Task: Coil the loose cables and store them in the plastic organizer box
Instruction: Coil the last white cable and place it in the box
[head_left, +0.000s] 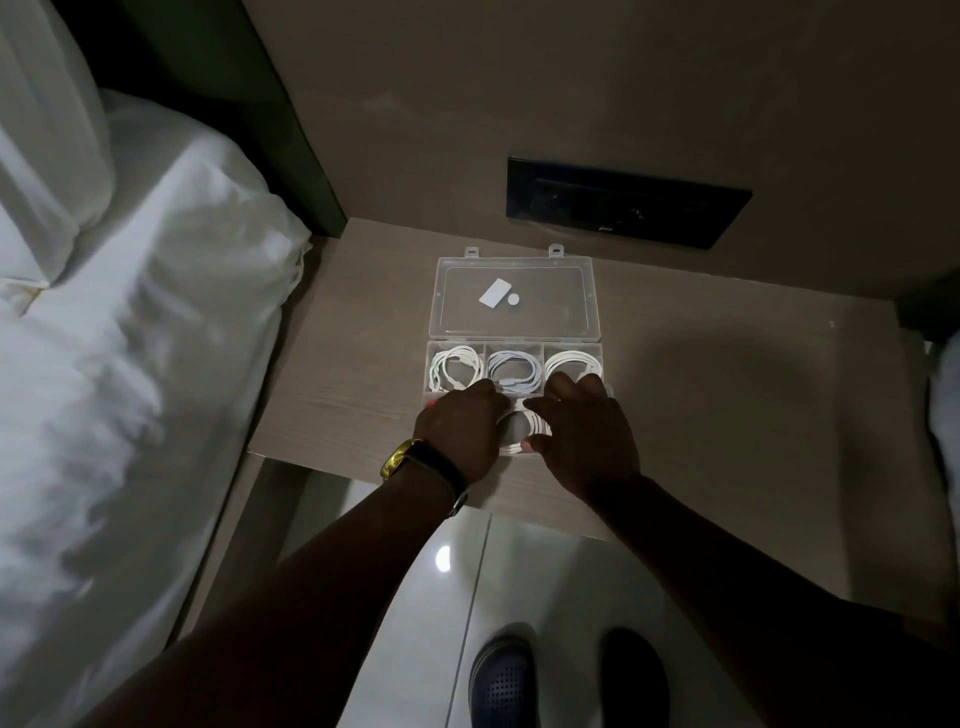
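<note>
- Far left: I see white rumpled bedding (130, 312) beside the pale wood-grain bedside shelf (353, 374).
- Left of centre: my left hand (460, 431), with a gold wristwatch on a dark strap (415, 460), rests palm down over the near left part of the clear plastic organizer box (597, 349); fingers are loosely spread, and I cannot tell whether they grip anything.
- Centre: the box lies open on the shelf, its transparent lid (514, 296) folded back toward the wall. The far row's three compartments each hold a coiled white cable (511, 371).
- Between my hands: another white cable coil (524, 428) sits in a near compartment.
- Right of centre: my right hand (584, 436) is open, fingers splayed over the box's near right part.
- Upper right: a black rectangular wall panel (623, 200).
</note>
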